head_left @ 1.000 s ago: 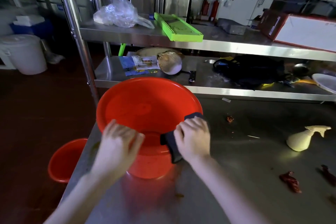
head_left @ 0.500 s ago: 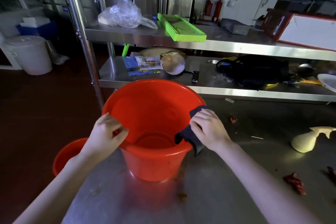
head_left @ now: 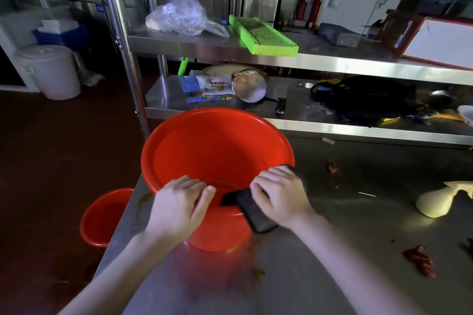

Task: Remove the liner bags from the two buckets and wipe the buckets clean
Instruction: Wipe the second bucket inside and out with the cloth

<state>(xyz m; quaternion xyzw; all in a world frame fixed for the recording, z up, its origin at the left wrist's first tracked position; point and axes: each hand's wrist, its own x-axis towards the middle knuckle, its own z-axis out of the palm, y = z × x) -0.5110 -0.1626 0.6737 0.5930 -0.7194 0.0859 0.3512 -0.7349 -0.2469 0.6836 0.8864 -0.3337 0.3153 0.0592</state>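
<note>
left hand (head_left: 179,206) grips red bucket (head_left: 217,151) rim; right hand (head_left: 280,194) clamps dark cloth (head_left: 256,215) over rim.

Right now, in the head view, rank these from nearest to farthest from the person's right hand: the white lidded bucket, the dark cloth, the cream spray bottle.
From the right hand:
1. dark cloth, held by it on the red bucket rim.
2. cream spray bottle, lying on the table, to the right.
3. white lidded bucket, on the floor, far left.
</note>
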